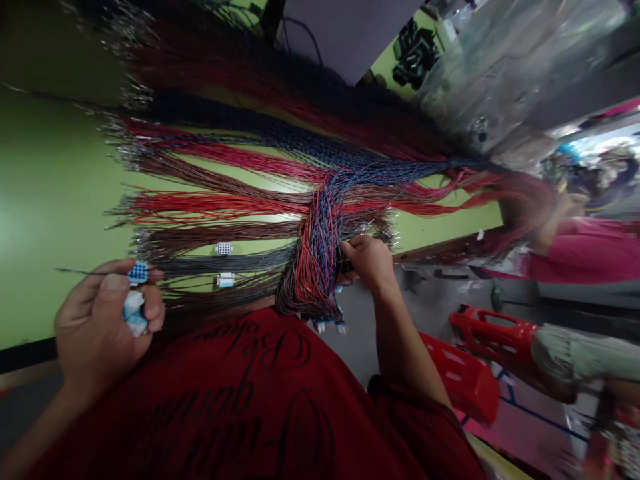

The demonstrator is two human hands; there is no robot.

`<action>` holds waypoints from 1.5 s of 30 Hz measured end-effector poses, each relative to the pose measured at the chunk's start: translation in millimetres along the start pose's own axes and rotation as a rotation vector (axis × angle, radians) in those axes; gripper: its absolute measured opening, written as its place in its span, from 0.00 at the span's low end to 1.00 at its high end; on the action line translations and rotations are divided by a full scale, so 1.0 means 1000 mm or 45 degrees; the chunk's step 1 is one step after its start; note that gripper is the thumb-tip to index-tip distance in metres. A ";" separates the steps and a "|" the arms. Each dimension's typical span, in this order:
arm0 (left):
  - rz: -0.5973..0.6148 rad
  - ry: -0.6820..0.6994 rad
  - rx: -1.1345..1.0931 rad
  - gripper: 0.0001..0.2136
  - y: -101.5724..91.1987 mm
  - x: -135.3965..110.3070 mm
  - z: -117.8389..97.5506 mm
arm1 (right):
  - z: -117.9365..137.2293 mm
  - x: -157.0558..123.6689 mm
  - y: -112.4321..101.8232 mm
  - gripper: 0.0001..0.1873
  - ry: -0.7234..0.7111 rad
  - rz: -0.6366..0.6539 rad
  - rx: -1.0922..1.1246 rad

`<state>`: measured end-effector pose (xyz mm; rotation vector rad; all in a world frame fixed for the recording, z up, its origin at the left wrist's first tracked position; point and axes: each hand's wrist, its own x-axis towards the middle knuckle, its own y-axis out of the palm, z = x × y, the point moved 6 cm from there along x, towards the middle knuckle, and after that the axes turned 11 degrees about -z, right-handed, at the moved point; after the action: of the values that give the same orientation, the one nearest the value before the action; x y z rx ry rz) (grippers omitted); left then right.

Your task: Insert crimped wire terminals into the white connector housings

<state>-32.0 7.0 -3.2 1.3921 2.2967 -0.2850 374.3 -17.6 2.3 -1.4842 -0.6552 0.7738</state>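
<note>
My left hand [105,317] is closed at the table's left front edge. Between its thumb and fingers is a blue connector [138,272], with a thin dark wire passing by it. More white and blue connectors [135,313] sit in the curled fingers. My right hand [370,261] is closed beside a thick bundle of red, blue and brown wires [320,247] draped over the table's front edge. Its fingertips are partly hidden, so what they grip does not show. A white connector [224,249] and a second white connector [225,279] lie among the wires between my hands.
Sorted rows of red wires [215,204], brown wires [225,231] and blue wires [280,137] run across the green table [55,200]. Black parts [415,53] lie at the back. A red stool [463,377] stands at right, near a person in a pink sleeve [590,250].
</note>
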 end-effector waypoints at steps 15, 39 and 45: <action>-0.038 0.116 0.017 0.08 0.002 0.000 -0.006 | 0.002 -0.005 0.006 0.12 -0.256 0.113 0.112; 0.529 -0.004 0.391 0.10 0.020 -0.005 0.020 | -0.051 0.044 -0.019 0.17 -0.714 -0.173 -0.387; 0.611 0.189 0.561 0.13 0.031 -0.016 0.010 | 0.014 0.002 -0.056 0.05 -0.719 -0.584 0.020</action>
<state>3.8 5.2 -2.8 2.1932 1.9938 -0.5702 367.5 -4.2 57.5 -1.0316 -1.3559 0.8305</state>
